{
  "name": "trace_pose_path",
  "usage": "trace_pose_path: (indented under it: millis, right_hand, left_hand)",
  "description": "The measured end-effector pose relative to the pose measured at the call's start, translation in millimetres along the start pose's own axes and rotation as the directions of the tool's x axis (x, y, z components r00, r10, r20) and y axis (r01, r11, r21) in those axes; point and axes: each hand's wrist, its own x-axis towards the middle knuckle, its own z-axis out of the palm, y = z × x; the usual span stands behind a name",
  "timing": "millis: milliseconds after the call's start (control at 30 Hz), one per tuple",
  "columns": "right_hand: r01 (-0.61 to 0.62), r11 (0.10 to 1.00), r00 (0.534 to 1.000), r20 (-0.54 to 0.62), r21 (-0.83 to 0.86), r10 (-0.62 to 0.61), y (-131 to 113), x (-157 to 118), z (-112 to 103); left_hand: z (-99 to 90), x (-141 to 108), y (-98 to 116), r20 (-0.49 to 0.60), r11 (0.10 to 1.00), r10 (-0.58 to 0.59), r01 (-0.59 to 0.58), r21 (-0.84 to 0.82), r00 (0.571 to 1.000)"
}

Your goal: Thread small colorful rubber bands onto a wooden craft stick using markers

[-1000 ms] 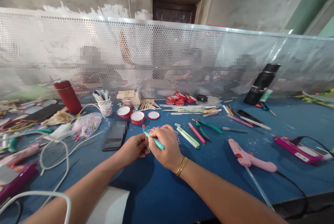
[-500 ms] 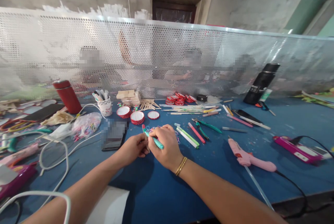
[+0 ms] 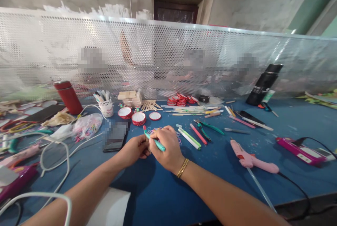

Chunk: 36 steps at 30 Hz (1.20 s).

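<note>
Two bare hands meet over a blue table point(image 3: 163, 194). The left hand point(image 3: 138, 148) is nearly closed, its fingertips pinching a thin stick point(image 3: 144, 130) with a red and green top; the stick's lower part is hidden by the fingers. The right hand point(image 3: 167, 145) is curled in a writing grip around a teal marker point(image 3: 159, 144), which slants across the stick just below its top; whether the marker's tip touches it is too small to tell. Coloured bands point(image 3: 154, 133) lie behind the right hand, partly covered by it.

A white sheet point(image 3: 114, 205) is cut off by the bottom edge and partly hidden by the left forearm. Pixelation blurs part of a dark flat object point(image 3: 117, 136), and three people behind the perforated screen point(image 3: 168, 53) are hard to make out.

One patterned cup point(image 3: 105, 108) holds several pens, too bunched to count. One clear bag point(image 3: 87, 127) contains more coloured bands. A red bottle point(image 3: 68, 98) and a black bottle point(image 3: 263, 86) both lean in view.

Beyond the hands sit three white-faced red rounds point(image 3: 138, 118), two thick and one thin; a farther pile point(image 3: 181, 99) overlaps too much to count. One pink glue gun point(image 3: 246, 158) lies to the right.
</note>
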Motion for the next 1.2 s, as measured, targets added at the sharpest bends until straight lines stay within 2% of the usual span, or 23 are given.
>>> trace_pose_path:
  millis: [333, 600, 833, 1200]
  right_hand:
    - [-0.003, 1.0, 1.0, 0.011, -0.009, 0.003, 1.3, 0.3, 1.0]
    - [-0.041, 0.999, 0.998, -0.041, -0.032, 0.039, 4.8, 0.2, -0.1]
    - [-0.007, 1.0, 1.0, -0.01, -0.02, 0.006, 0.5, -1.0, 0.7]
    - [-0.049, 0.998, 0.999, 0.002, -0.032, 0.049, 3.9, -0.1, 1.4]
  left_hand:
    - [0.4, -1.2, 2.0, -0.004, 1.0, -0.001, 0.001, 0.008, 1.0]
    - [0.7, 0.9, 0.1, 0.011, 1.0, 0.0, 0.001, -0.025, 1.0]
    - [1.3, -2.2, 3.6, -0.007, 1.0, -0.001, 0.001, 0.005, 1.0]
    - [0.9, -0.4, 2.2, 0.001, 1.0, -0.014, 0.014, -0.012, 1.0]
